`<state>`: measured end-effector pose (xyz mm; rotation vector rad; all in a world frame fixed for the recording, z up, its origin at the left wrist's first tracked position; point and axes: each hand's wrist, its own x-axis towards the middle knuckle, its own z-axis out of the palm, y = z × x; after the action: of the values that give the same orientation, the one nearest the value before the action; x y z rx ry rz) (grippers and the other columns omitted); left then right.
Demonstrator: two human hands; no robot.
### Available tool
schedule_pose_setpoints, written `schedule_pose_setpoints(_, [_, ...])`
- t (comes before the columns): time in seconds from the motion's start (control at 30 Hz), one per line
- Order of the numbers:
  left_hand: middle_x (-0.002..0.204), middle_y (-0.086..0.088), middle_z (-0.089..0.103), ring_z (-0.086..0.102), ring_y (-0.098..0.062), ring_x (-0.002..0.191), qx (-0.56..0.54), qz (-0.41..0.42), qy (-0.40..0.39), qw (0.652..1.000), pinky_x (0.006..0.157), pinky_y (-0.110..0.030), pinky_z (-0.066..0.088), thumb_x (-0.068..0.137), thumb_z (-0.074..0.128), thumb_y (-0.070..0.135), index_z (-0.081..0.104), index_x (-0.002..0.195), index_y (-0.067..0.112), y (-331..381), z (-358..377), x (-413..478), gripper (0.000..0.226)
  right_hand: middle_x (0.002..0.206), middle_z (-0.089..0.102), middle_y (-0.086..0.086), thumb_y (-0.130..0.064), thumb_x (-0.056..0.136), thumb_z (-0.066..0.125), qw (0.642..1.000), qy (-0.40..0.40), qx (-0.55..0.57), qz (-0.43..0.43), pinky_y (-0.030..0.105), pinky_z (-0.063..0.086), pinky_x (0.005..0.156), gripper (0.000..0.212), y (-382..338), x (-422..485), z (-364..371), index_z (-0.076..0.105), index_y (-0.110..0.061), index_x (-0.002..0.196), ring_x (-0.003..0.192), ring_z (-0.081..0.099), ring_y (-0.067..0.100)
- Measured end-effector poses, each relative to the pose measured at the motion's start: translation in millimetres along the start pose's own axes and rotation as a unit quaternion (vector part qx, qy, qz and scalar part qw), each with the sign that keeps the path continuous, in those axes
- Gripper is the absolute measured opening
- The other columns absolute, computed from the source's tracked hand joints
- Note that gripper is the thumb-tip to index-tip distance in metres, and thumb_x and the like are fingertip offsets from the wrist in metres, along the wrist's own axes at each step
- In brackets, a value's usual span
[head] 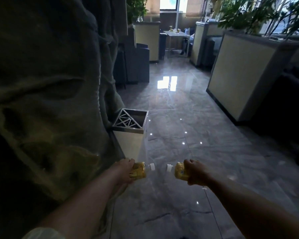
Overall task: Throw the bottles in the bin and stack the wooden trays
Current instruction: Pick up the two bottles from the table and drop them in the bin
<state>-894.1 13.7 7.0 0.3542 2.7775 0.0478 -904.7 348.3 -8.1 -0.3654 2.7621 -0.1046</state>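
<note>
Glossy grey floor [188,118] runs ahead; my left grip [126,170] grasps one yellow-labelled bottle [141,170], my right grip [196,171] another bottle [179,170], caps facing; bin [130,133] stands just beyond left, contents unclear.

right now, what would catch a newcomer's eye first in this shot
Two yellow-labelled bottles with white caps, one in the left hand and one in the right hand, lie sideways low in the middle, caps facing each other. Just beyond the left bottle stands a square bin with a metal patterned top, against a rough rock-like wall. Farther on, window glare shines on the glossy floor.
</note>
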Motion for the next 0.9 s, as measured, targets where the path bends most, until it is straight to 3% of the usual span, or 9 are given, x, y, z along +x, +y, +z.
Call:
schedule_pose_setpoints(0.47, [0.125,-0.001,0.049,0.051,-0.023,0.111,-0.039,-0.067,-0.034,0.996,0.091,-0.040,0.047,0.069,0.073,0.038,0.044,0.123,0.027,69,-63,244,0.063,0.132,0.053,0.004,-0.034,0.067,0.082,0.995,-0.036,-0.086,-0.045,0.039,0.050,0.090,0.080,187,218,-101,0.037,-0.022,0.133,0.120,0.054,0.026])
schedule_pose_setpoints(0.73, [0.133,-0.002,0.048,0.051,-0.025,0.118,-0.075,-0.112,-0.042,0.990,0.094,-0.042,0.047,0.065,0.078,0.040,0.043,0.123,0.027,61,-85,329,0.070,0.133,0.051,0.004,-0.032,0.068,0.082,0.990,-0.051,-0.099,-0.091,0.041,0.051,0.093,0.083,212,323,-143,0.035,-0.024,0.136,0.120,0.053,0.025])
schedule_pose_setpoints(0.9, [0.125,-0.002,0.051,0.052,-0.023,0.111,-0.091,-0.141,-0.035,0.985,0.085,-0.037,0.044,0.065,0.081,0.035,0.045,0.123,0.027,23,-93,381,0.069,0.133,0.050,0.003,-0.035,0.066,0.083,0.984,-0.059,-0.114,-0.120,0.047,0.051,0.094,0.088,202,404,-162,0.033,-0.027,0.138,0.123,0.051,0.025])
